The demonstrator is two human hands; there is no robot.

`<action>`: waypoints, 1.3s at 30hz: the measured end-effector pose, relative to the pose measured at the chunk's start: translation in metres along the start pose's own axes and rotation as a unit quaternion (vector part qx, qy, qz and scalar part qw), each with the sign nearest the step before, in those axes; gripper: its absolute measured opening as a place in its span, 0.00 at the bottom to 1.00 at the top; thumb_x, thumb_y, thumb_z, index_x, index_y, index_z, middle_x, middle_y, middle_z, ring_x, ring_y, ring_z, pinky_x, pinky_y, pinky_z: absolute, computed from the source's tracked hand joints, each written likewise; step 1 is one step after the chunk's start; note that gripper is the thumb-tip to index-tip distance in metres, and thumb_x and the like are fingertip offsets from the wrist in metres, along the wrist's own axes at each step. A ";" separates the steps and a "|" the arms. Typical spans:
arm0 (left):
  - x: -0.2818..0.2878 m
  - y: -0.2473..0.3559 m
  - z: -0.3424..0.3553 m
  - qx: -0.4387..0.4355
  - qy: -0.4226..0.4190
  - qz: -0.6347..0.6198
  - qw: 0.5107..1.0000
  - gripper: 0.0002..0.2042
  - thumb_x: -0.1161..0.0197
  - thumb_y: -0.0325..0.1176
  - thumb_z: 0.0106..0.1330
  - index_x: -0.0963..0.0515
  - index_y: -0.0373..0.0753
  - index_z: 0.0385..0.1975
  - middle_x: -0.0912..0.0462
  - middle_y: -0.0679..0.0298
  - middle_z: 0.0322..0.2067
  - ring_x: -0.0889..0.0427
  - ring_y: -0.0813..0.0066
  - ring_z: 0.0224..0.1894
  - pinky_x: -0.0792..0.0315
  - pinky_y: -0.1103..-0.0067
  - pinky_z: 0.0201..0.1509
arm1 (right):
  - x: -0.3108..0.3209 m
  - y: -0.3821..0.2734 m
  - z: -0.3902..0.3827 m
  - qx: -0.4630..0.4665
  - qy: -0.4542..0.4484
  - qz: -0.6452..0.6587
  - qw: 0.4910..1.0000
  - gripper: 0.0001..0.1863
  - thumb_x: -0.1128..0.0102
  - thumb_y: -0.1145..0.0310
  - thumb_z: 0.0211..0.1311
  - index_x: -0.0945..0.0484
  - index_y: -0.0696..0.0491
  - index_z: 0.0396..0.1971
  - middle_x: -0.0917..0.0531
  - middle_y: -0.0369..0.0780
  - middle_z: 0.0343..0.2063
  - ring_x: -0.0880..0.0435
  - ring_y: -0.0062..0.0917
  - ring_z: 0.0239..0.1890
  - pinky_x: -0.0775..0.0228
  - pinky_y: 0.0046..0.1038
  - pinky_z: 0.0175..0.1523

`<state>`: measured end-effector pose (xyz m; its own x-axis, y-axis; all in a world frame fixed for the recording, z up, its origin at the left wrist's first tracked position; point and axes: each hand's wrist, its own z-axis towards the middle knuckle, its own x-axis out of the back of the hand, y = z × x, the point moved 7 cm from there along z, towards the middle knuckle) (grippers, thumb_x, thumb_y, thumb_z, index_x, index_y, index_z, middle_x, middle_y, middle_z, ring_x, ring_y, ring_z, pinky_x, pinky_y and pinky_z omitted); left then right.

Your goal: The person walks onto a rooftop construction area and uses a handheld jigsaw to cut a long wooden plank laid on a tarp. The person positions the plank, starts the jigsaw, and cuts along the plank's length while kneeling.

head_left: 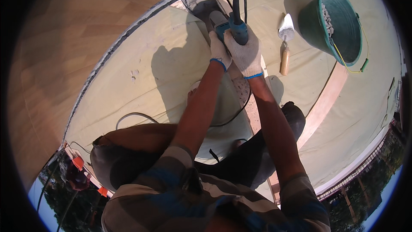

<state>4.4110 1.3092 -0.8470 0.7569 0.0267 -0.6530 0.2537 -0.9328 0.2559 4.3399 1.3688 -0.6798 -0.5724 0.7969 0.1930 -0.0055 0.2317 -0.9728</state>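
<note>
Both my hands wear white knit gloves with blue cuffs and grip a blue angle grinder (221, 28). My left hand (219, 50) is closed around its front part. My right hand (245, 53) wraps the rear body, where a dark cord loops up and away. The fingertips are partly hidden. The grinder's silver-grey front end points at a narrow strip of exposed concrete (205, 6) along the wood-patterned surface; the cutting edge is hidden in shadow. A cream sheet (128, 77) covers the surface on both sides of the strip.
A pointed trowel (285, 58) with a wooden handle lies to the right. Beyond it a green bucket (309, 21) with grey rubble lies tilted, its yellow handle hanging. A pale board (324, 103) rests on the sheet. The power cord (231, 119) runs back past my legs.
</note>
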 end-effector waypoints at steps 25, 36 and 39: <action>-0.073 -0.087 -0.354 0.100 -0.325 0.862 0.377 0.28 0.45 0.56 0.75 0.17 0.31 0.43 0.13 0.43 0.40 0.13 0.45 0.45 0.22 0.57 0.53 | -0.026 -0.079 0.064 0.048 -0.018 -0.091 0.994 0.20 0.36 0.54 0.57 0.14 0.53 0.42 0.11 0.48 0.38 0.12 0.43 0.44 0.22 0.38 0.51; -0.104 -0.142 -0.299 -0.025 -0.497 0.790 0.358 0.18 0.42 0.44 0.69 0.16 0.42 0.51 0.14 0.48 0.51 0.13 0.50 0.53 0.21 0.58 0.55 | -0.021 -0.092 0.079 0.024 -0.021 -0.098 0.995 0.18 0.32 0.57 0.59 0.14 0.55 0.42 0.12 0.47 0.34 0.12 0.39 0.38 0.22 0.35 0.46; -0.100 -0.150 -0.282 -0.016 -0.476 0.768 0.429 0.21 0.40 0.43 0.68 0.20 0.43 0.58 0.19 0.47 0.59 0.20 0.51 0.63 0.27 0.59 0.64 | -0.024 -0.092 0.090 -0.002 -0.020 -0.133 0.991 0.18 0.31 0.58 0.60 0.15 0.57 0.43 0.12 0.45 0.33 0.13 0.30 0.37 0.23 0.32 0.46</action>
<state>4.4670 1.5476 -0.6195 -0.5386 -0.7829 0.3113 -0.0843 0.4177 0.9047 4.2808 1.2778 -0.6062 -0.5826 0.6852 0.4372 -0.1566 0.4333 -0.8876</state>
